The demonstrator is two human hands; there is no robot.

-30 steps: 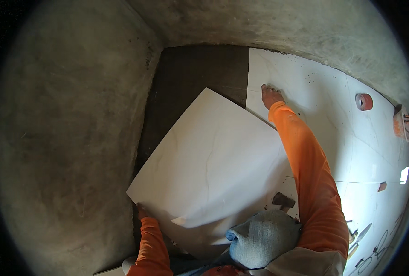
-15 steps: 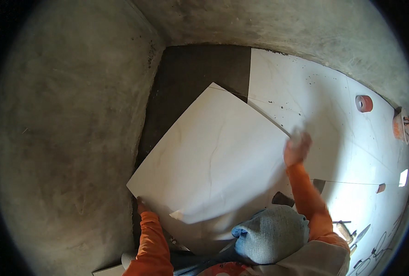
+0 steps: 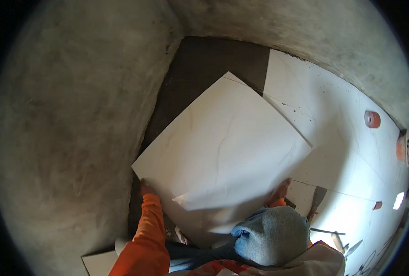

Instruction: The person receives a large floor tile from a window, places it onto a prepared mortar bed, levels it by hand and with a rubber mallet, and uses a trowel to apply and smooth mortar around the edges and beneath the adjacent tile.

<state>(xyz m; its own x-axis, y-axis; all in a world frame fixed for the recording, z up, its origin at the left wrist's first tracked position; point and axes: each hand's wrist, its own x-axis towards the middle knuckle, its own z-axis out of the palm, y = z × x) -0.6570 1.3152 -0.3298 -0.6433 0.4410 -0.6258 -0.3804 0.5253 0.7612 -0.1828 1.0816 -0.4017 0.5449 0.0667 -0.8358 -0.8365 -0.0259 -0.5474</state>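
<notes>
A large white floor tile [image 3: 223,142] with faint veins lies turned like a diamond in front of me. Its far corner is over the dark grey floor patch [image 3: 204,60], and its right corner overlaps the laid white tiles [image 3: 315,101]. My left hand [image 3: 146,187] is closed on its near left edge, by the wall; some fingers are hidden beneath. On the near right edge, close to my knee, my right hand [image 3: 279,191] grips the tile, its fingers partly hidden.
Bare concrete walls [image 3: 75,115] rise at left and back. A red roll [image 3: 372,119] sits on the laid tiles, with an orange-and-white bucket [image 3: 403,148] beyond. A broad-bladed tool [image 3: 316,200] and a trowel [image 3: 353,248] lie at right. A thin string [image 3: 333,189] crosses the tiles.
My right hand has moved from the tile's right corner down to its near right edge. The left hand stays on the near left edge. The whole view has shifted slightly.
</notes>
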